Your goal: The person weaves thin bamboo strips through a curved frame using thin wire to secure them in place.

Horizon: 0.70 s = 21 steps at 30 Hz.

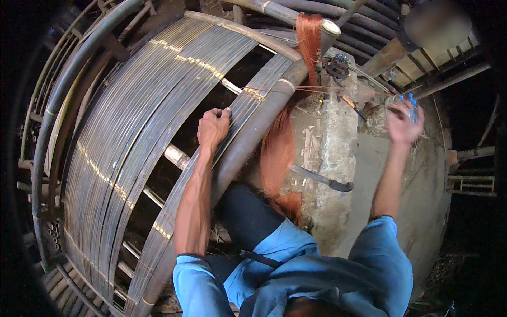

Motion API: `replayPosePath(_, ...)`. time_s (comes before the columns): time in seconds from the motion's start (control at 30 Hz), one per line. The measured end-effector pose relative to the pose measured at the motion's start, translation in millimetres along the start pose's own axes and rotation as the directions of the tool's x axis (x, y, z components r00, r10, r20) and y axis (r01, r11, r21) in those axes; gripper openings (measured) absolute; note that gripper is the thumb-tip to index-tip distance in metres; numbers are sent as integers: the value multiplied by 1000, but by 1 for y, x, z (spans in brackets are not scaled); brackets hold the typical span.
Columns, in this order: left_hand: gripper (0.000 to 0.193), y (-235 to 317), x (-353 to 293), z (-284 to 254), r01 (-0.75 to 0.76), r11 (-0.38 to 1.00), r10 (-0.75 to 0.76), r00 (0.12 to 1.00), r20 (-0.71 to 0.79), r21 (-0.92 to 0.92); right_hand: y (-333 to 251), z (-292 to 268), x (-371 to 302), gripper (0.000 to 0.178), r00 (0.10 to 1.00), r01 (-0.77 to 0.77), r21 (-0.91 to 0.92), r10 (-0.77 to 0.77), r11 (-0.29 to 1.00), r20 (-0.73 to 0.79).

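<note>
My left hand (214, 127) is closed just beside the outer band of dark slats (253, 100); whatever its fingers pinch is hidden. Out to the right, my right hand (405, 121) is raised and slightly blurred, its fingers curled around the end of a thin reddish-brown cord (317, 89). That cord stretches across from a wrapped lashing on the slats, near the thick bamboo pole (253, 129). A wide panel of narrow dark slats (137, 105), tied in rows with pale lashings, fills the left side.
Bundles of reddish-brown fibre hang over a bamboo end (309, 39) and lie beside my leg (278, 153). A knife (322, 177) and an orange-handled tool (354, 108) rest on the concrete ledge (338, 137). Blue-capped bottles (411, 100) stand behind my right hand. Someone is at upper right.
</note>
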<state>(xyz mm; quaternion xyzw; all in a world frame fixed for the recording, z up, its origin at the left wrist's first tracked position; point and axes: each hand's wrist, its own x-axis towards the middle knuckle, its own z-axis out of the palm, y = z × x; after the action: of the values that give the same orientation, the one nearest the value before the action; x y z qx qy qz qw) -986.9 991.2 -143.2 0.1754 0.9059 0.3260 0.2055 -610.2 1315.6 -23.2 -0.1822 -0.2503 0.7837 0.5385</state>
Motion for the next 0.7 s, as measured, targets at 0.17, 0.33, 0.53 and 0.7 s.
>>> replayPosePath(0.17,54,17,-9,8,-16,995,20,999,-40,94,-247,-132,-17,57,952,249,60,-256,967,166)
replayPosePath(0.33,56,18,-10,30,-108,986,116,991,-64,124,-427,-236,-38,67,218,-33,-899,-875,437,-433)
replayPosePath(0.53,55,4,-17,3,-94,956,115,992,-60,279,-96,-180,-26,55,985,-171,-603,-137,-779,-103)
replayPosePath(0.7,56,6,-8,13,-193,937,190,981,41,292,176,28,-26,52,841,537,-817,61,-209,538)
